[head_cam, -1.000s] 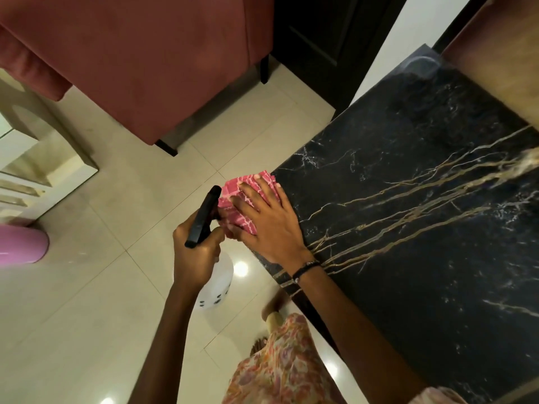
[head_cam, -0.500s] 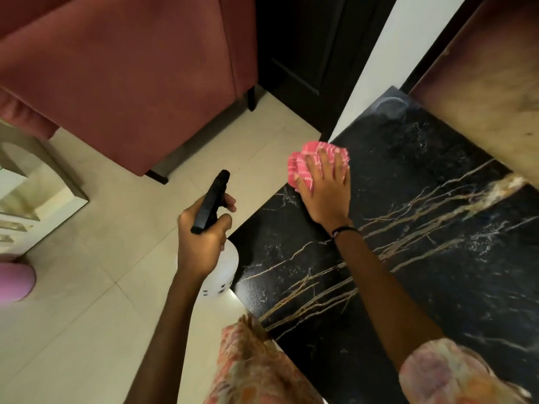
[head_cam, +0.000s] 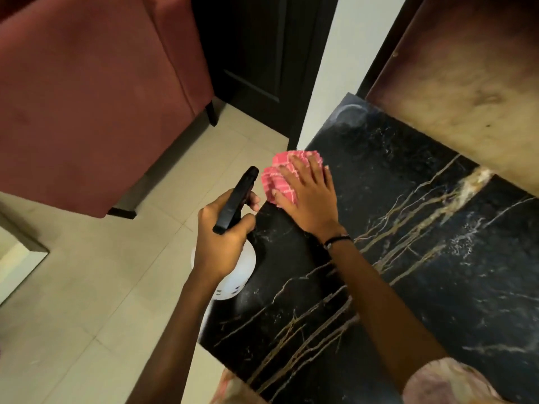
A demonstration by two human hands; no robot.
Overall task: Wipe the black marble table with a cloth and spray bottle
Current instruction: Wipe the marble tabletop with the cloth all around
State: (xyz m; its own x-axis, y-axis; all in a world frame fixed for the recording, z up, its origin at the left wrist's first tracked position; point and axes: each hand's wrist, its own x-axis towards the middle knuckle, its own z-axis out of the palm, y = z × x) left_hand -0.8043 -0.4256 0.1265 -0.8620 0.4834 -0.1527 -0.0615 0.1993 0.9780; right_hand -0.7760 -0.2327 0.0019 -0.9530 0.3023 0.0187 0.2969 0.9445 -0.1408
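Note:
The black marble table [head_cam: 423, 287] with gold and white veins fills the right half of the view. My right hand [head_cam: 309, 199] lies flat on a folded pink checked cloth [head_cam: 277, 177], pressing it onto the table's left edge near the far corner. My left hand [head_cam: 224, 243] grips the neck of a white spray bottle [head_cam: 233, 284] with a black trigger head [head_cam: 236, 199], held just off the table's left edge above the floor. The bottle's lower body is partly hidden by my hand.
A dark red upholstered chair [head_cam: 96, 91] stands on the beige tiled floor [head_cam: 87, 301] at the left. A dark door [head_cam: 262, 53] and a white wall strip [head_cam: 344, 53] lie behind the table. A brown wooden surface [head_cam: 466, 83] overhangs the table's far right.
My right hand slid the cloth along the table's left edge toward the far corner, then back slightly toward me. The left hand kept the spray bottle beside the edge.

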